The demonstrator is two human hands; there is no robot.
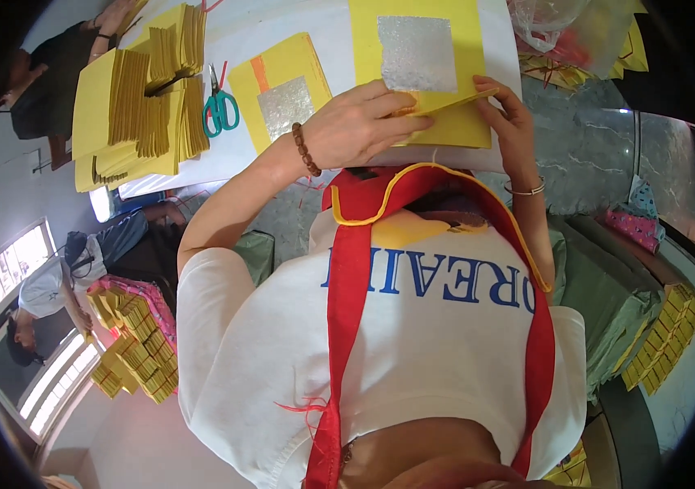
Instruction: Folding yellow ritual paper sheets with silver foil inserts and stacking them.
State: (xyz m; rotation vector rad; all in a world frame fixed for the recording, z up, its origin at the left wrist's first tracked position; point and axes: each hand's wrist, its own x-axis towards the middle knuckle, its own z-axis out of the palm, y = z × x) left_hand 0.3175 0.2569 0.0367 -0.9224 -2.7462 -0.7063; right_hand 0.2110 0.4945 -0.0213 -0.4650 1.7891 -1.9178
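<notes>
Right hand (514, 124) pinching yellow paper (471, 55), left hand (356, 122) touching it (hold unclear), mottled silver square (417, 53).

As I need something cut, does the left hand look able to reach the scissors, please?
Probably yes: the scissors lie uncovered, only flat yellow paper between them and the left hand.

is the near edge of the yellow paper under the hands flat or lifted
Lifted: the right hand pinches a raised corner of the yellow paper, with more yellow showing below it.
</notes>
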